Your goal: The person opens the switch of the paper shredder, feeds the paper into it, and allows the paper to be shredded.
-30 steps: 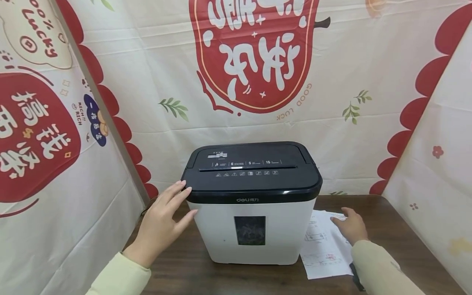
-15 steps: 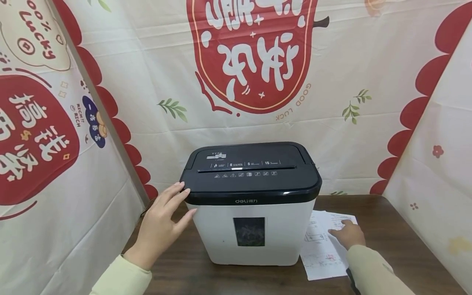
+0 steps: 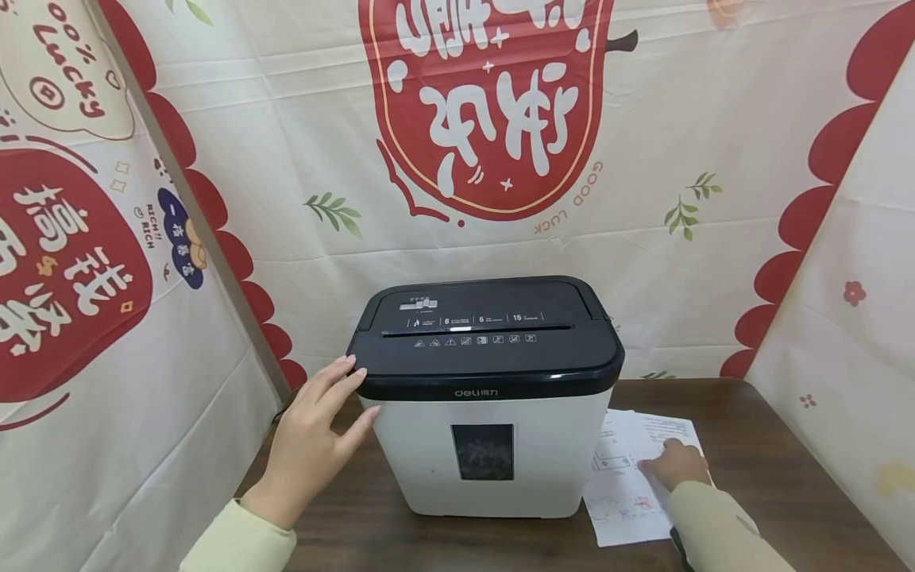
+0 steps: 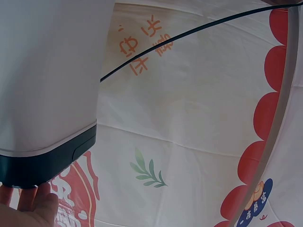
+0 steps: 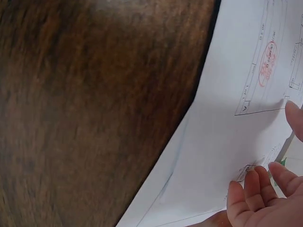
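A paper shredder (image 3: pixel 493 445) with a black lid and a white bin stands upright on the table. My left hand (image 3: pixel 307 441) is at the lid's left front corner, its fingertips touching the black edge; in the left wrist view the fingers (image 4: pixel 28 198) show against that edge. Printed paper sheets (image 3: pixel 622 492) with a red stamp lie overlapping at the shredder's right. Over their right part is my right hand (image 3: pixel 675 465). Seen from the right wrist, its fingers (image 5: pixel 253 191) bend loosely at the paper, the thumb apart from them. Whether they press on it I cannot tell.
The brown wooden table (image 3: pixel 743 445) extends right of the papers. Printed cloth (image 3: pixel 286 119) hangs behind and on both sides. A black cord (image 4: pixel 203 30) runs from behind the shredder. Something dark (image 3: pixel 679 548), partly hidden, shows by the right sleeve.
My right hand has come down and slightly toward me over the papers, uncovering their far right corner. The left hand has stayed at the shredder's corner.
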`<state>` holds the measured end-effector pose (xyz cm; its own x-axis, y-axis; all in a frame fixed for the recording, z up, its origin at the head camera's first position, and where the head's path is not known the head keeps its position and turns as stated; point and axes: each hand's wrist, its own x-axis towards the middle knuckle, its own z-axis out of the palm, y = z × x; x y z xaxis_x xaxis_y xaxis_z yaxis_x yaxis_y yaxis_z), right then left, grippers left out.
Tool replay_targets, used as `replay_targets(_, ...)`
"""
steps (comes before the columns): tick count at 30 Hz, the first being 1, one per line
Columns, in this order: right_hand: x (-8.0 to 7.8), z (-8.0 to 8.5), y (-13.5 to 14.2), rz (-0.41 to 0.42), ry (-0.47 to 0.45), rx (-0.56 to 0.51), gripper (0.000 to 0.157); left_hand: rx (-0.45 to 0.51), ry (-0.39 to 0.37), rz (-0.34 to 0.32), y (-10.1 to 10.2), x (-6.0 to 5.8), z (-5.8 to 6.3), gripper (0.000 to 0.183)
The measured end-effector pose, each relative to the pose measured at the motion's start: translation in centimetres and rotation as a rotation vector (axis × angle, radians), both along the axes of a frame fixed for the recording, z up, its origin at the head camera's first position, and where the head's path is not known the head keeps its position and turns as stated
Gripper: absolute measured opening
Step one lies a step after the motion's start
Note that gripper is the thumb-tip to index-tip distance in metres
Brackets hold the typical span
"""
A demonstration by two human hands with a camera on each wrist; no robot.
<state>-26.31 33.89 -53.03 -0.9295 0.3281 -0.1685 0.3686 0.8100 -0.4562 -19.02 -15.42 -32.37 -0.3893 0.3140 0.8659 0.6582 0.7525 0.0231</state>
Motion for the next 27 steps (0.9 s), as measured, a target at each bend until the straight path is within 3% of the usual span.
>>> replay_targets(6,0.0,-0.06,0.46,0.061,-0.025,0.066,0.062,0.003,-0.008,-0.002,0.12,0.23,0.09,0.058)
replay_targets(15,0.15,-0.01,0.81,0.072,-0.038,0.093,0.056,-0.005,-0.018,0.005,0.25,0.37,-0.07,0.054)
replay_targets(19,0.05,0.09,0.76,0.037,-0.06,0.079,0.054,-0.005,-0.019,0.001,0.32,0.44,-0.11,0.05)
replay_targets(23,-0.02,0.04,0.64,-0.009,-0.082,0.05,0.052,-0.008,-0.03,0.012,0.44,0.48,-0.15,0.058)
replay_targets(27,0.06,0.04,0.66,-0.023,-0.073,0.032,0.053,-0.007,-0.033,0.003,0.4,0.45,-0.17,0.047)
